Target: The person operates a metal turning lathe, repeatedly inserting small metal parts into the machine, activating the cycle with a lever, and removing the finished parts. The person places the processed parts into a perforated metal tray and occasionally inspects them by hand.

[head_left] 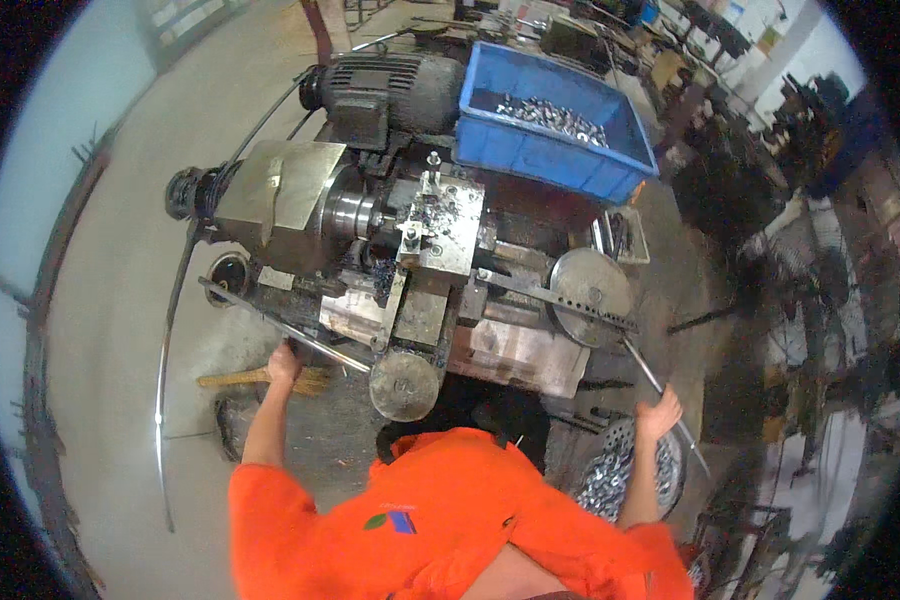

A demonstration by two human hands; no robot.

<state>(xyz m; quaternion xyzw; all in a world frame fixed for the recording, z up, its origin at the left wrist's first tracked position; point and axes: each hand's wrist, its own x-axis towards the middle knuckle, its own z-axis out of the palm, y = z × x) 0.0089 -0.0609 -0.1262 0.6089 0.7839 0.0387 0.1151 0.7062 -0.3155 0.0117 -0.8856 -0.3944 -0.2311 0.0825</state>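
Observation:
A small metal lathe stands before me, with a round chuck (352, 214) facing a tool post block (450, 225) strewn with dark chips. My right hand (658, 412) is wrapped round a long metal lever rod (642, 370) that runs from beside a large round disc (592, 296). My left hand (284, 362) is closed just below another metal rod (305, 338), which reaches a smaller disc (404, 386). What the left fingers hold is hidden. Behind that hand, a wooden-coloured handle or brush (232, 379) lies low down.
A blue crate (560, 165) of small metal parts sits behind the lathe, beside a dark motor (395, 95). Below my right hand is a container of shiny metal parts (610, 480). A thin hose (160, 400) hangs at the left. Dark cluttered equipment (800, 290) fills the right side.

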